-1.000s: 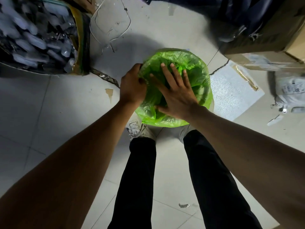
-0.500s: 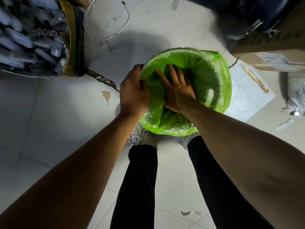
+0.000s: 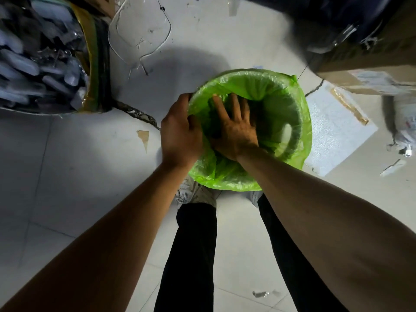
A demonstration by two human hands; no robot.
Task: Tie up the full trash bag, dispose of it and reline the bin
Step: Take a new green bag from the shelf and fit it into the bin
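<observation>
A small round bin stands on the floor between my feet, lined with a bright green plastic bag (image 3: pixel 276 91) whose edge is folded over the rim and hangs down the outside. My left hand (image 3: pixel 180 136) grips the bag and rim at the bin's left side, fingers curled over the edge. My right hand (image 3: pixel 234 129) is inside the bin with fingers spread flat, pressing the green liner against the inner wall. The bin's own wall shows only as a dark shape through the plastic; a handle slot (image 3: pixel 287 140) shows on the right.
A big bag of clear plastic bottles (image 3: pixel 45 55) stands at the upper left. Cardboard boxes (image 3: pixel 369 59) and a white foam sheet (image 3: pixel 335 124) lie at the right. A wire loop (image 3: pixel 139 30) and scraps litter the pale tiled floor (image 3: pixel 78 176).
My right hand has pushed from on top of the bag down into the bin, and the liner has opened out over the rim. The left hand stays on the left rim.
</observation>
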